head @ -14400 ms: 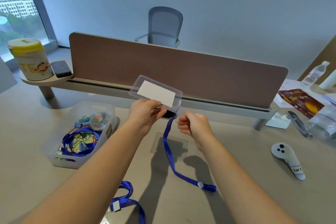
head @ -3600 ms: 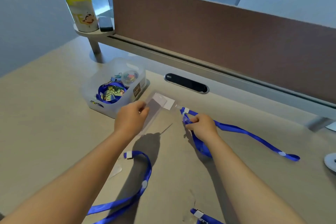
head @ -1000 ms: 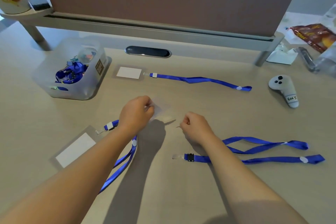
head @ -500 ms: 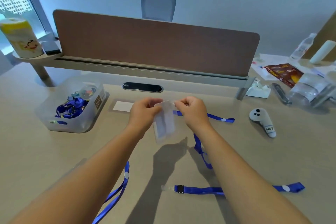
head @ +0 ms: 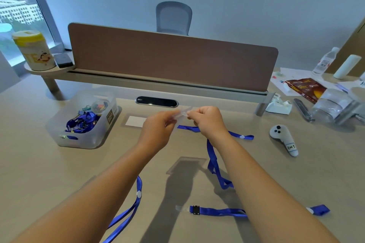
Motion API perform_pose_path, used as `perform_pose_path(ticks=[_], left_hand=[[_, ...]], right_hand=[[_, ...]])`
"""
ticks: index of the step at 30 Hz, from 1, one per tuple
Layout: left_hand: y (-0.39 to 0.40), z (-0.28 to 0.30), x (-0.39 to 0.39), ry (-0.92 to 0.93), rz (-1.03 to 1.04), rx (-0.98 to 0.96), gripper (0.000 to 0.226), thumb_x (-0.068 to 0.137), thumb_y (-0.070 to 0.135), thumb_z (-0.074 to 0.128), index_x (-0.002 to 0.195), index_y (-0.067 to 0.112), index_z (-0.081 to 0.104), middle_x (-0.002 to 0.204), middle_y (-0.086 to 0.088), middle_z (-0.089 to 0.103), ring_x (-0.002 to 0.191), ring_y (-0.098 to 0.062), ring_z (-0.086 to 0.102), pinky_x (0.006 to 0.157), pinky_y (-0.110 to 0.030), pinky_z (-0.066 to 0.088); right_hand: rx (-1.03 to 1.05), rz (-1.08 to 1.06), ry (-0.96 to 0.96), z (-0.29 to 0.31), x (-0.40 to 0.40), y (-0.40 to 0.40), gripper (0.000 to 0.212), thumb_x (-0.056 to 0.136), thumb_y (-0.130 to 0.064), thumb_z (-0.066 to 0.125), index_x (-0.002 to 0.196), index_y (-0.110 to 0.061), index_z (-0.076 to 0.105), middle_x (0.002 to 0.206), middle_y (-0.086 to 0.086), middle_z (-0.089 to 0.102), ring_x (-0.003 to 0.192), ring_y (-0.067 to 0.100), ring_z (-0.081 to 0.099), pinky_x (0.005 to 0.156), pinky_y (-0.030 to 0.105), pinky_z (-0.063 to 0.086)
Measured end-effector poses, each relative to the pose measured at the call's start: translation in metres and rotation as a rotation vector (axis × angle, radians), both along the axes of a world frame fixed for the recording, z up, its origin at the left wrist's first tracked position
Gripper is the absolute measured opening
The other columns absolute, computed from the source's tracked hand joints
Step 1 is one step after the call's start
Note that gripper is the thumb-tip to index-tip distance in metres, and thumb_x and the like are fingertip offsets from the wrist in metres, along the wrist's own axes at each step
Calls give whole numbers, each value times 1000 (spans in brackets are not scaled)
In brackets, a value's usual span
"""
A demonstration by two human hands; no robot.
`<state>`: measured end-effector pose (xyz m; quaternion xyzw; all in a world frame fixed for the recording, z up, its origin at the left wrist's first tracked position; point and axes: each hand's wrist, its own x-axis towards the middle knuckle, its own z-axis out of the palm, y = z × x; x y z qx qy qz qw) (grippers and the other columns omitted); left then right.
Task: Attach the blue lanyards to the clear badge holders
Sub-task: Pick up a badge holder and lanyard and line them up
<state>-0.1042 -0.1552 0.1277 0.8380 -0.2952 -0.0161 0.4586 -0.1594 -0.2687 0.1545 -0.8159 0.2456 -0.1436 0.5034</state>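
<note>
A: The badge holder point(head: 178, 116), clear and seen nearly edge-on, is raised above the desk point(head: 39, 173), pinched between both hands in the middle of the view.

B: And how do the hands grip it?

A: The left hand point(head: 158, 130) closes thumb and fingers on its left part. The right hand point(head: 207, 119) is curled, fingertips pinching a small clear tab at the holder's right end. A blue lanyard point(head: 214, 165) hangs from under the right hand down to the desk, where its loop lies folded.

B: Is the tab already through the holder's slot?

A: That cannot be told; the spot is small and blurred.

B: What else lies about?

A: Another holder with a white card point(head: 135, 121) lies flat behind the left hand, a second lanyard point(head: 240, 136) stretching right from it. A third lanyard point(head: 217, 211), with a black buckle and clear strap, lies near the front edge, and a fourth point(head: 128, 211) runs under the left forearm. A clear bin point(head: 83, 140) at the left holds more blue lanyards and clips. A white controller point(head: 284, 138) lies to the right.
</note>
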Motion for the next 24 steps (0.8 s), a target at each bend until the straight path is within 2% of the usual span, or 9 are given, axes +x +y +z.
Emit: perform_pose_path(ticks=[3, 6, 9, 11, 14, 16, 20, 22, 24], left_hand=[[1, -1, 1, -60, -11, 6, 38, 90, 9, 48, 128, 13, 50, 120, -15, 62, 106, -26, 58, 88, -28, 44], [2, -1, 3, -99, -22, 24, 40, 91, 10, 47, 131, 14, 45, 124, -13, 60, 107, -25, 57, 86, -24, 42], [10, 6, 4, -438, -51, 148, 41, 84, 1, 56, 124, 9, 54, 108, -15, 68, 89, -31, 66, 71, -27, 50], [16, 7, 8, -643, -93, 281, 47, 64, -6, 74, 109, 5, 64, 87, -17, 74, 70, -32, 70, 54, -32, 56], [22, 13, 14, -826, -102, 473, 56, 43, 3, 87, 96, 8, 70, 77, -11, 75, 62, -26, 69, 48, -29, 56], [25, 14, 13, -872, -130, 556, 59, 37, 10, 89, 93, 11, 71, 75, -8, 75, 60, -23, 68, 49, -26, 55], [28, 11, 15, -877, -128, 568, 60, 37, 9, 89, 94, 13, 71, 76, -7, 75, 61, -22, 68, 51, -26, 55], [29, 8, 17, -837, -113, 521, 57, 42, 5, 87, 96, 11, 71, 78, -9, 75, 65, -25, 70, 53, -30, 57], [29, 9, 16, -717, -118, 448, 49, 56, 3, 82, 102, 10, 68, 86, -12, 75, 77, -29, 70, 62, -35, 58]], right_hand=[[81, 19, -14, 3, -2, 2, 27, 91, -17, 51, 81, 4, 65, 56, 2, 46, 50, 9, 39, 49, 16, 35], [211, 43, -14, 4, -3, 5, 28, 94, -17, 47, 68, -14, 58, 62, -1, 55, 52, 7, 44, 51, 16, 40], [328, 35, -9, 8, -3, 6, 25, 95, -20, 44, 78, -12, 60, 68, -2, 60, 54, 7, 48, 51, 15, 43], [402, 18, -1, 10, -2, 7, 25, 95, -24, 43, 92, -7, 60, 68, 0, 61, 53, 9, 49, 52, 17, 42], [449, -12, 49, 11, 0, 9, 31, 92, -36, 47, 86, -8, 58, 65, 2, 61, 52, 9, 49, 52, 18, 43], [447, -13, 88, 11, 0, 10, 31, 91, -38, 49, 80, -10, 57, 63, 2, 59, 51, 9, 49, 51, 17, 43], [462, 19, 108, 9, 1, 11, 23, 92, -24, 48, 78, -10, 58, 64, 3, 59, 51, 9, 48, 51, 19, 42], [473, 33, 99, 9, 2, 12, 19, 91, -18, 48, 86, -5, 61, 66, 3, 60, 52, 8, 48, 52, 18, 43], [469, 51, 87, 9, 4, 13, 18, 91, -15, 50, 96, -3, 62, 68, 2, 61, 52, 8, 49, 51, 17, 44]])
